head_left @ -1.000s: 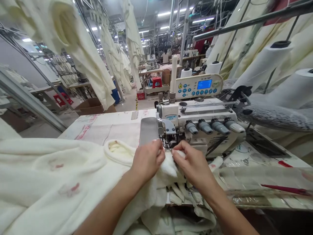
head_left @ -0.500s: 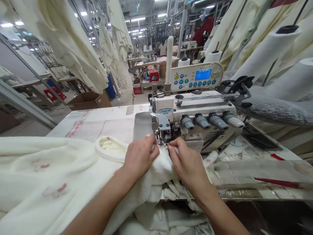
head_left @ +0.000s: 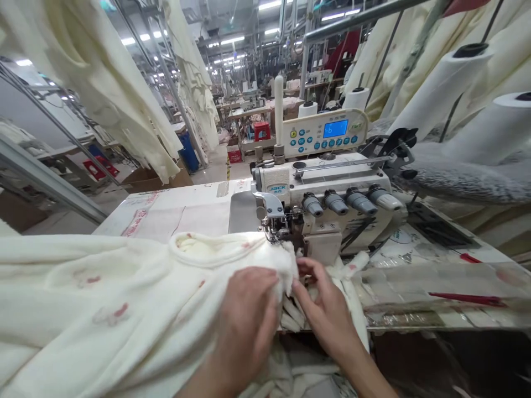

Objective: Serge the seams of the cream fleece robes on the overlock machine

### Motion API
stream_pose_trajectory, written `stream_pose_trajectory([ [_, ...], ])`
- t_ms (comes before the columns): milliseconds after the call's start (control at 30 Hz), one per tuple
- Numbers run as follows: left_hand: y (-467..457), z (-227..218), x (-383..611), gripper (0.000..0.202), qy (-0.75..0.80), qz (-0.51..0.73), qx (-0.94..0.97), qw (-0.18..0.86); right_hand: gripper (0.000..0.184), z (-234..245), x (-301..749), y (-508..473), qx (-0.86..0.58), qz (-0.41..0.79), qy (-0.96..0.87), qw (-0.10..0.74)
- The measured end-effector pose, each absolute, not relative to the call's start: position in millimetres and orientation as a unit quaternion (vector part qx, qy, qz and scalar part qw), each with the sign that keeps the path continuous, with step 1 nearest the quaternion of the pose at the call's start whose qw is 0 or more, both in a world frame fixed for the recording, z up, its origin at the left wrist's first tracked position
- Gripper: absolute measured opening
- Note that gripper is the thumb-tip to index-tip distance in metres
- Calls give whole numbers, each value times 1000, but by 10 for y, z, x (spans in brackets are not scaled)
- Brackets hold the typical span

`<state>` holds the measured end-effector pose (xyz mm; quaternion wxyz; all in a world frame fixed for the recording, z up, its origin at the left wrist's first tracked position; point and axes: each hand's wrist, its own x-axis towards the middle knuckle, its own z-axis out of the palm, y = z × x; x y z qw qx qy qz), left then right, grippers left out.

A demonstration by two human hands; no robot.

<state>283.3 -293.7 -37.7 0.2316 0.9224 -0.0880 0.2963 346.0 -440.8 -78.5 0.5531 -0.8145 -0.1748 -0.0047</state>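
Note:
A cream fleece garment (head_left: 103, 298) with small pink motifs lies across the table and runs under the presser foot (head_left: 274, 232) of a white overlock sewing machine (head_left: 327, 193). My left hand (head_left: 249, 320) lies on the garment near its edge, fingers curled over the fleece. My right hand (head_left: 323, 309) pinches the garment's edge just below and in front of the presser foot, close to the table's front edge. Strips of cream trim (head_left: 294, 318) hang down between the two hands.
A control panel (head_left: 323, 132) with a blue display stands behind the machine. Large white rolls (head_left: 440, 94) sit at the right. A red pen-like tool (head_left: 468, 299) lies on the plastic-covered table at right. Cream garments (head_left: 124, 99) hang overhead at left.
Both hands have drawn back from the presser foot toward the table's front edge. The garment has shifted right, its neckline now closer to the needle.

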Motion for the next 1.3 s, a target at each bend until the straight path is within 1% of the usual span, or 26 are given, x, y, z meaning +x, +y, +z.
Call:
stream_pose_trajectory([
  [67, -3022, -589, 2738, 34, -107, 299, 924, 213, 28, -834, 3443, -4371, -728, 141, -178, 647],
  [133, -3042, -745, 2748, 34, -101, 328, 926, 158, 33, -851, 3423, -4328, -643, 224, -166, 714],
  [200, -3019, -802, 2802, 24, -101, 355, 920, 136, 42, -850, 3385, -4303, -580, 258, -126, 763],
  [267, -2997, -771, 2839, 15, -93, 360, 914, 161, 47, -851, 3339, -4299, -528, 271, -81, 801],
  [367, -3018, -660, 2809, 12, -70, 345, 909, 224, 37, -862, 3278, -4314, -506, 263, -51, 820],
  [433, -3044, -611, 2749, 17, -75, 315, 912, 252, 30, -860, 3245, -4325, -540, 236, -65, 805],
  [500, -3047, -599, 2691, 26, -86, 291, 916, 262, 26, -839, 3212, -4334, -582, 209, -94, 781],
  [533, -3036, -603, 2671, 26, -87, 289, 917, 261, 25, -823, 3193, -4337, -598, 203, -107, 768],
  [633, -2979, -608, 2653, 19, -85, 327, 905, 260, 24, -778, 3131, -4339, -653, 182, -135, 723],
  [767, -2976, -528, 2655, 16, -112, 388, 875, 265, 21, -758, 3067, -4324, -717, 90, -167, 671],
  [800, -2995, -501, 2645, 16, -120, 392, 874, 261, 20, -754, 3056, -4321, -719, 77, -174, 668],
  [867, -3040, -459, 2609, 16, -128, 392, 878, 243, 18, -731, 3039, -4326, -706, 87, -188, 677],
  [967, -3066, -454, 2549, 26, -124, 389, 892, 192, 21, -670, 3026, -4377, -676, 121, -217, 694],
  [1033, -3044, -473, 2534, 29, -122, 409, 892, 150, 20, -635, 3041, -4435, -680, 96, -273, 674],
  [1100, -3010, -485, 2545, 25, -131, 433, 884, 115, 18, -625, 3093, -4494, -701, 25, -361, 614],
  [1167, -2984, -474, 2569, 20, -153, 442, 878, 104, 24, -644, 3184, -4532, -715, -96, -433, 540],
  [1233, -2975, -440, 2591, 17, -157, 443, 875, 113, 32, -672, 3303, -4532, -716, -243, -447, 478],
  [1300, -2979, -396, 2610, 18, -156, 448, 871, 128, 37, -689, 3418, -4497, -706, -339, -444, 435],
])
